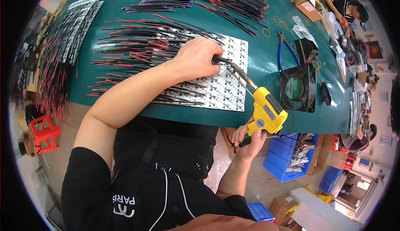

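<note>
The white board (pixel 239 85) lies flat on the counter (pixel 264 58), close to the near edge and around the middle of its length, probably so that both hands can reach it without stretching. Rows of black and red wires (pixel 133 56) run off it toward the counter's left edge; that seems to leave its bare right part open to the tool.

The left hand (pixel 196 58) grasps a black wire (pixel 222 59) between thumb and fingertips, its end pointing right, likely to steady it low over the board. The right hand (pixel 252 144) is wrapped around the handle of a yellow soldering gun (pixel 268 112), whose slim tip slants toward the far left and comes to the wire's end; whether they touch I cannot tell. Coming in from the right keeps the hot part clear of the left fingers, it would seem.

The left arm bends at the elbow outside the near edge, its forearm crossing above the wires, knuckles up and fingers curled. The right hand sits low, just outside the near edge, wrist below the gun.

Toward the right edge, a black fan (pixel 308 85) stands beside the gun, perhaps for fumes, with blue-handled pliers (pixel 281 52) just beyond, within reach.
</note>
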The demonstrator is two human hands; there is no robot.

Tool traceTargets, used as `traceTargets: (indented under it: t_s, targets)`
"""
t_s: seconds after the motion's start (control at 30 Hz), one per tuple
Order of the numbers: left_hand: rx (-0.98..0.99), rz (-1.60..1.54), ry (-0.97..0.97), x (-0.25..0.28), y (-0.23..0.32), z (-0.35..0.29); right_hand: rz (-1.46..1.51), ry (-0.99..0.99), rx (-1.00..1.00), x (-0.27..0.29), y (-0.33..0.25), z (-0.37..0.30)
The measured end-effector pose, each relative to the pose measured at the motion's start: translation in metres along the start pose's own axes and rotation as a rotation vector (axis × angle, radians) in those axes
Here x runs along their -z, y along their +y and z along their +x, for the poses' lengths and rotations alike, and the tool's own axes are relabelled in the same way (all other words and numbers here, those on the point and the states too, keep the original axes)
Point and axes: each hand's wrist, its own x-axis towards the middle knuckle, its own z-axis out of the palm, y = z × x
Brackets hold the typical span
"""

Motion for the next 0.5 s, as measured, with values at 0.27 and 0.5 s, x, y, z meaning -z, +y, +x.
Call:
traceTargets:
  t_s: [0.27, 0.5]
  targets:
    - [0.013, -0.002, -0.026, 0.0009, -0.0003, 0.0006, -0.004, -0.009, 0.003, 0.0004, -0.0005, -0.0001]
    - [0.028, 0.006, -0.047, 0.0029, 0.0016, 0.0003, -0.119, -0.031, 0.027, 0.0041, -0.0001, -0.0013]
